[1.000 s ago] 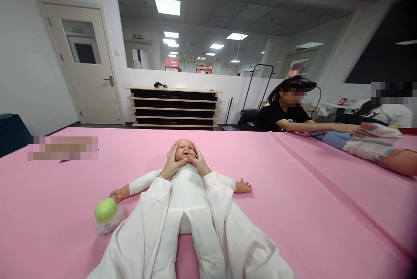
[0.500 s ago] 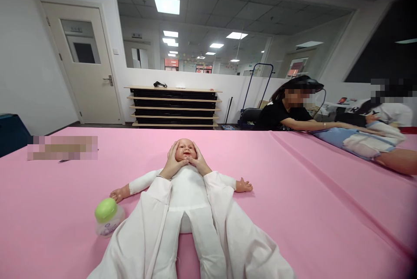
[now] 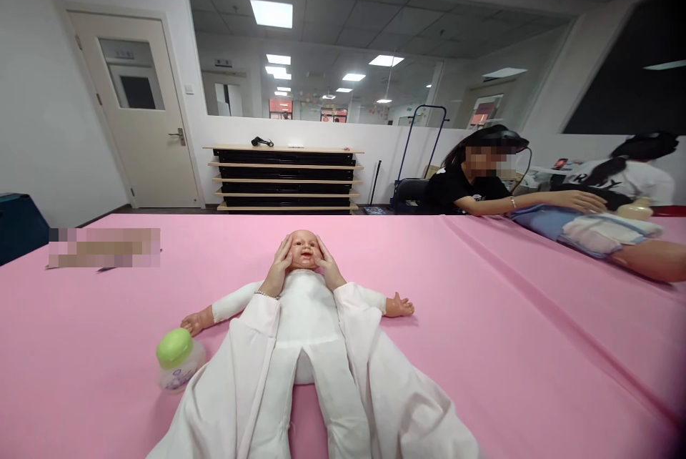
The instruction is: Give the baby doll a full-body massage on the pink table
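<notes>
A baby doll point(image 3: 308, 309) with a white cloth body lies on its back, face up, arms spread wide. Along the left side of its head point(image 3: 305, 246) lies my left hand point(image 3: 277, 266), fingers stretched out, thumb on the cheek. My right hand point(image 3: 331, 267) rests the same way on the opposite side, its thumb beside the mouth. Both palms touch the face, which shows between them. Near the doll's hand at the left stands a jar point(image 3: 179, 366) with a green lid, partly behind my sleeve.
The table has a pink cover point(image 3: 455, 344). At the right, a person in black point(image 3: 466, 180) reaches over another doll point(image 3: 594, 230) in blue and white; someone in a white top point(image 3: 637, 180) sits beyond. Behind the table is a low stack of shelves point(image 3: 284, 176).
My thumbs have moved apart from the doll's chin, outward and up onto its cheeks. The doll stays in place. The co-worker's hand at the right has shifted back over the other doll.
</notes>
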`<act>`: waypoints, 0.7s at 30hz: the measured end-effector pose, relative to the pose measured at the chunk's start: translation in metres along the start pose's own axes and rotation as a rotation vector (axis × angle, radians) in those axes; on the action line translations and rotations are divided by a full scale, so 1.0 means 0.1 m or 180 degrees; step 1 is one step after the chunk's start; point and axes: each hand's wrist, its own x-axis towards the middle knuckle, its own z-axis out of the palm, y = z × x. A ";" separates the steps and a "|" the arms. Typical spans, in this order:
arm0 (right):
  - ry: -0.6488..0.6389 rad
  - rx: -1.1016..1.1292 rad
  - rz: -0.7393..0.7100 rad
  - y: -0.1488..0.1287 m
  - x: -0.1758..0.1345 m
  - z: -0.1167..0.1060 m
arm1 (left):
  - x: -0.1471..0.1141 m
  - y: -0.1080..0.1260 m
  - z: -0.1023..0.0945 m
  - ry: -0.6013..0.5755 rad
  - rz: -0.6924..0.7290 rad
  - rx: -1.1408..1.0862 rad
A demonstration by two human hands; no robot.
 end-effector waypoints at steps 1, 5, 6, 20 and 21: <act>0.0012 -0.0025 -0.0011 0.01 0.00 0.00 | 0.00 0.01 0.00 0.0013 -0.0011 -0.0044; 0.0058 -0.0242 -0.0021 0.03 -0.02 0.02 | -0.02 0.04 0.02 0.0043 -0.0077 -0.0039; 0.0067 -0.0333 -0.0014 0.02 -0.03 0.03 | -0.02 0.05 0.02 0.0036 -0.0079 0.0008; 0.0075 -0.1848 0.0265 -0.23 -0.57 -0.10 | -0.34 0.15 -0.13 -0.0072 -0.0269 0.1477; 0.0082 -0.1899 0.0275 -0.25 -0.62 -0.10 | -0.44 0.20 -0.13 -0.0104 -0.0294 0.1765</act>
